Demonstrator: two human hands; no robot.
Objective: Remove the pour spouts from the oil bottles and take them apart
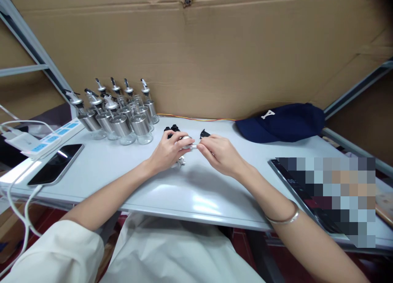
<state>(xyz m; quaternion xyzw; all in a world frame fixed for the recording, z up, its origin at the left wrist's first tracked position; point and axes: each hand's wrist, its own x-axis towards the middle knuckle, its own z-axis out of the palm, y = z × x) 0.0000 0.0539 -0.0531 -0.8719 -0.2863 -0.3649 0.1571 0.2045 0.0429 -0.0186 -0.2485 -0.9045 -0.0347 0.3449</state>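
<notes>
Cardboard wall point(215, 62): it stands behind the table and fills the upper view.
White table point(184, 195): it carries all the things below.
Tablet point(287, 176): it lies at the right; most of its screen is pixelated.
Bottles point(119, 124): a group at the back left, upright, glass with steel sleeves, many with silver spouts.
Navy cap point(288, 119): at the back right, with a white letter.
Power strip point(50, 140): at the left edge.
Phone point(57, 164): face up, near the strip.
Left hand point(168, 150): its fingers are closed around the silver piece point(186, 140), above the table's middle.
Right hand point(222, 154): its fingers are bent at the narrow end of this piece; I cannot tell if they grip it.
Black part point(204, 133): just beyond the right fingers; held or lying, I cannot tell.
Black fittings point(175, 128): behind the left hand.
Pale small pieces point(182, 161): beside the left hand, partly hidden.
</notes>
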